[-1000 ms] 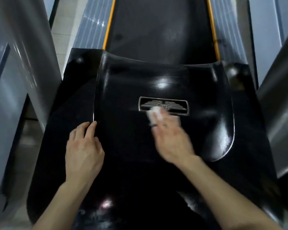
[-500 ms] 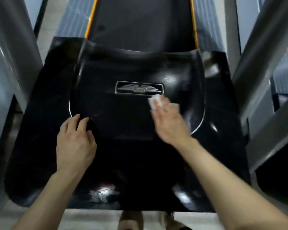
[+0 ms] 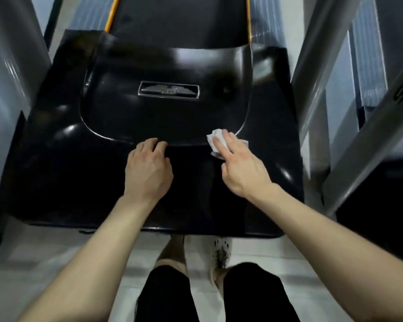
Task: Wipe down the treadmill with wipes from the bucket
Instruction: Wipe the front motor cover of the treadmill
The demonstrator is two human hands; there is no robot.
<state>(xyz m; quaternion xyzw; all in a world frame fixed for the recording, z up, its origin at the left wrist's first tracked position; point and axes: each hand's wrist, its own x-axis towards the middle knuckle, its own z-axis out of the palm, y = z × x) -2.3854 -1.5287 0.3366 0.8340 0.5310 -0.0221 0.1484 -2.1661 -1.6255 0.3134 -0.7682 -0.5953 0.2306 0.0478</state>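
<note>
The treadmill fills the view, its glossy black hood right in front of you and the belt running off past the hood's far edge. Your left hand rests on the middle of the hood, fingers loosely bent, holding nothing. Your right hand lies flat, straight fingers pressing the crumpled white wipe onto the curved seam toward the hood's right edge.

I count two grips of mine, left grip and right grip, one white wipe, one treadmill, one badge.
</note>
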